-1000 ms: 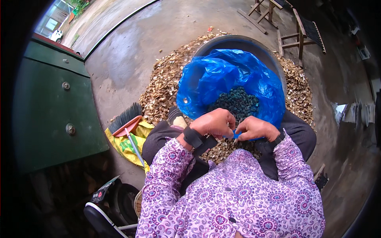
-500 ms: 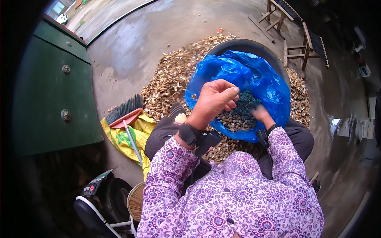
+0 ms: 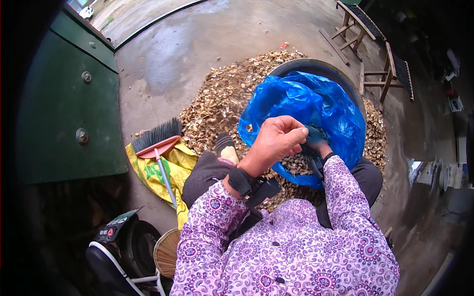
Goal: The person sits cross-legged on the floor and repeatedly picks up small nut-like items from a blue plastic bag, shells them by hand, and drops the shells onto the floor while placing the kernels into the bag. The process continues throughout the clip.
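Observation:
A crumpled blue plastic bag (image 3: 276, 98) sits in a wide round basin (image 3: 296, 65), its mouth toward me. Small brownish-grey nut-like pieces (image 3: 296, 164) lie inside it; their exact kind is unclear. My left hand (image 3: 276, 140) is raised over the bag's near left side, thumb against curled fingers. Anything in that pinch is too small or hidden to make out. Reaching into the bag, my right hand (image 3: 318, 141) is at the pieces, its fingers partly covered by bluish plastic and shadow.
Brown shell pieces (image 3: 217, 103) are heaped around the basin. On the left, a broom (image 3: 159, 147) lies over a yellow sack (image 3: 143, 170) near a green cabinet (image 3: 69, 108). Wooden folding stools (image 3: 387, 74) stand at the far right. A straw-coloured round object (image 3: 167, 252) is beside me.
My right hand has moved left and deeper into the bag, closer to my left hand. The left hand stays pinched above the bag. The whole view has shifted slightly.

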Demonstrator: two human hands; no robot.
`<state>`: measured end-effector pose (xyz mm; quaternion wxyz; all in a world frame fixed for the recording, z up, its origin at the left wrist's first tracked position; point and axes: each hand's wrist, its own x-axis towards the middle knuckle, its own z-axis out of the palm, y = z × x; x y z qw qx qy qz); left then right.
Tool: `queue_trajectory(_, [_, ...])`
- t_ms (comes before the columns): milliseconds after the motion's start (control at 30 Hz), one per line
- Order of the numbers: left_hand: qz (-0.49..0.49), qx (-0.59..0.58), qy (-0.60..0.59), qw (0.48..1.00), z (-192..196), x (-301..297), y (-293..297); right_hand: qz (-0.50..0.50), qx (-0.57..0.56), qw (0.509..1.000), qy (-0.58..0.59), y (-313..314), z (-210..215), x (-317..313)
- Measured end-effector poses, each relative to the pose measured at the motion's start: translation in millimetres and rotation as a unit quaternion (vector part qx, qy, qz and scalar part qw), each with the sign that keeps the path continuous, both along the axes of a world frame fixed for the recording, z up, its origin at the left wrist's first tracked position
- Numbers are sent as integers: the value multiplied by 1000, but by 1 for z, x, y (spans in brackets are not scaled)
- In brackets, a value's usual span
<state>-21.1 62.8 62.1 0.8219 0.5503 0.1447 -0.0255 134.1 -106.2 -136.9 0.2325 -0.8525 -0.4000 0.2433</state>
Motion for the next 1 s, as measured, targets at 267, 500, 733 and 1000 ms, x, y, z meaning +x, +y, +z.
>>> queue_trajectory(267, [-36,10,4,999,-5,14,-11,-29,48,991,120,2,57,-60])
queue_trajectory(500, [-60,25,7,998,-11,27,-22,45,38,998,-4,-29,58,-82])
queue_trajectory(733, [-72,27,22,997,-11,27,-22,-79,-21,992,97,-44,59,-38])
queue_trajectory(1000, [-47,15,50,998,-14,16,-13,-334,-147,930,53,-89,-107,29])
